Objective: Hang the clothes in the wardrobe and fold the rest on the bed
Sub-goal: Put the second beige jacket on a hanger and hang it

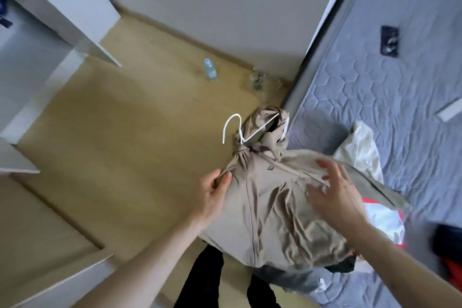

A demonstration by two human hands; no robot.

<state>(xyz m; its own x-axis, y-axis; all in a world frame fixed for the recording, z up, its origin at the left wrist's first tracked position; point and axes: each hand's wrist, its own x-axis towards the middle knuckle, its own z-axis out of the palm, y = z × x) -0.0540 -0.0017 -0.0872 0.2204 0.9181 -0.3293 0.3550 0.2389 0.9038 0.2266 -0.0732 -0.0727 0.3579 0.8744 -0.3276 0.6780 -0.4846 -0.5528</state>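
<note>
A beige hooded jacket [270, 212] hangs on a white wire hanger [233, 127], whose hook sticks out at the hood. My left hand [212, 195] pinches the jacket's left shoulder. My right hand [335, 192] is spread with straight fingers over the jacket's right shoulder, blurred. The jacket's lower part and right sleeve lie over the edge of the bed [400, 77]. The white wardrobe [45, 40] stands open at the left.
On the bed lie a cream garment [360, 150], a white and red garment [385, 217], dark clothes [447, 240] and a dark small item [389, 41]. A water bottle [210, 69] and a clear container [257, 79] stand on the wooden floor by the wall.
</note>
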